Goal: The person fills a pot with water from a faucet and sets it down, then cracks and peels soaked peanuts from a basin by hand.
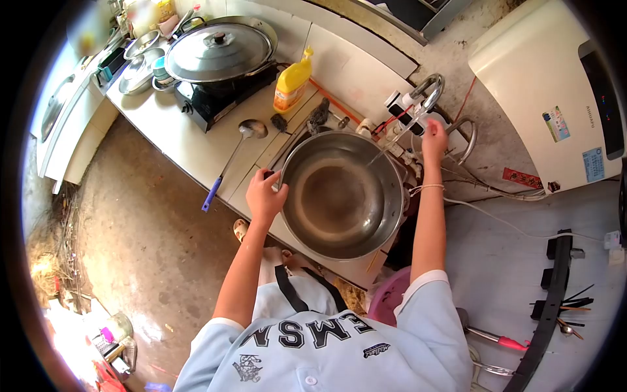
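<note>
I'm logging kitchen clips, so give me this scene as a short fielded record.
Left hand: closed at the left rim of a large metal wok
Right hand: raised beside the faucet; grip unclear
Stove: black, bearing a pan with a domed metal lid
Counter: yellow bottle, blue-handled ladle

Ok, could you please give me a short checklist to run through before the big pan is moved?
1. Left hand at the pan's rim: ok.
2. Right hand on the pan: not ok, it is up by the tap.
3. Water off: not ok, a thin stream seems to run into the pan.
4. Ladle outside the pan: ok, on the counter.
5. Yellow bottle upright: ok.
6. Pan's weight manageable: cannot tell.
</note>
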A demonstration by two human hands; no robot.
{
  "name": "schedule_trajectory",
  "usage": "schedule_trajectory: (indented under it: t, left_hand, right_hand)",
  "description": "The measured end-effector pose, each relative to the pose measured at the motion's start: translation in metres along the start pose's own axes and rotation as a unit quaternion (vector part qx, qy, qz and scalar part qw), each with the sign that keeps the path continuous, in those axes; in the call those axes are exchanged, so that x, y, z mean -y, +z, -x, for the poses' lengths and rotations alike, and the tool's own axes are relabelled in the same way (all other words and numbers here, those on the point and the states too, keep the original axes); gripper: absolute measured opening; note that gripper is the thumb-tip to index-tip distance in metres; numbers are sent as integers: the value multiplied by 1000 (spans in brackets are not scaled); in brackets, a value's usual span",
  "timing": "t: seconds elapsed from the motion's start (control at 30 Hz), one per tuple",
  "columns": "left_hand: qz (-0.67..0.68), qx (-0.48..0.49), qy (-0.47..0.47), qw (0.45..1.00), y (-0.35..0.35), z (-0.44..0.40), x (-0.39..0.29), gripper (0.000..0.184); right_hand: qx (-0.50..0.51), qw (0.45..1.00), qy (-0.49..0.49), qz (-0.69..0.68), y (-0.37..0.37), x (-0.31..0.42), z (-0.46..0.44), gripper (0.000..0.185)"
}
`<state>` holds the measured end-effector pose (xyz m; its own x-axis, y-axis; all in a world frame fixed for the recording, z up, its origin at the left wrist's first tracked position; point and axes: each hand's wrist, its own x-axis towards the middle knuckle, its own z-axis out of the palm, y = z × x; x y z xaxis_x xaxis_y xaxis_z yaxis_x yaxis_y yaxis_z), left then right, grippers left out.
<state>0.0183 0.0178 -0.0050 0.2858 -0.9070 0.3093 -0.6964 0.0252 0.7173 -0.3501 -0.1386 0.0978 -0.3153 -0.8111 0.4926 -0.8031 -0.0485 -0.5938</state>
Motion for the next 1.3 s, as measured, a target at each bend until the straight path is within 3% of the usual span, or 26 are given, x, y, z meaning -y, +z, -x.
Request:
schedule_trajectory:
  t: [0.03, 0.1, 0.17, 0.23, 0.27, 0.37, 0.47, 0.57, 0.9, 1.3]
  left_hand:
    - [6, 6, -4, 1000, -1, 0, -1, 26]
    - [4, 6, -5, 1000, -2, 0, -1, 26]
    - [1, 8, -7, 1000, -2, 0, 0, 26]
    - [3, 12, -13, 1000, 0, -1, 0, 26]
    - [2, 11, -14, 1000, 0, -2, 0, 26]
    - [7, 15, -25, 1000, -1, 0, 0, 26]
    - [7, 0, -15, 1000, 2, -1, 2, 26]
    - [-3, -6, -4, 1000, 1, -2, 1, 28]
    - [5, 2, -11, 1000, 1, -1, 1, 29]
    - [16, -12, -10, 1000, -1, 1, 4, 18]
  right_hand:
    - [-1, 1000, -3, 0, -8, -1, -10, 19]
    - [-64, 981, -104, 152, -16, 2, -26, 20]
    - [-26, 974, -69, 216, -22, 8, -37, 24]
    - [2, 934, -153, 324, -19, -2, -54, 27]
    - [76, 924, -123, 353, -16, -3, -61, 30]
    - [117, 903, -85, 404, 0, -4, -60, 32]
    - [97, 878, -66, 464, 9, 2, -53, 34]
    - [51, 863, -68, 498, 19, -10, -50, 35]
    - [57, 880, -125, 454, 9, -10, -37, 52]
    - [93, 876, -63, 469, 7, 11, -25, 64]
